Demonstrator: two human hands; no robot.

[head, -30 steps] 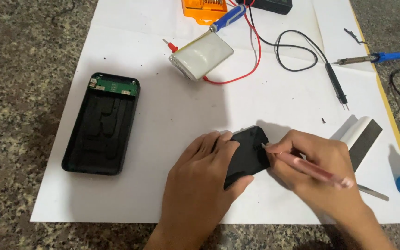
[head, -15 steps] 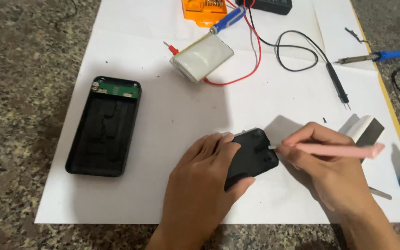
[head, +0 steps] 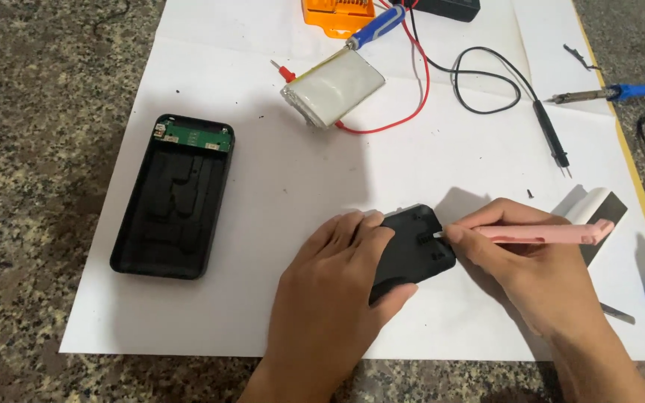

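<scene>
On the white paper [head: 278,298] at 5 o'clock, the left hand [head: 330,298] closes its grip on a black cover [head: 412,250]; the right hand [head: 539,276] pinches a pink tool [head: 539,233], tip touching it. At 9 o'clock lies an open black case [head: 173,198] with a green board [head: 192,138] inside.

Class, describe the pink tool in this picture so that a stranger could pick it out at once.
Start at the white paper sheet on the speckled stone top. Near its lower right, the right hand holds a flat pink tool, tip against the black cover. It is the only pink thing there.
</scene>
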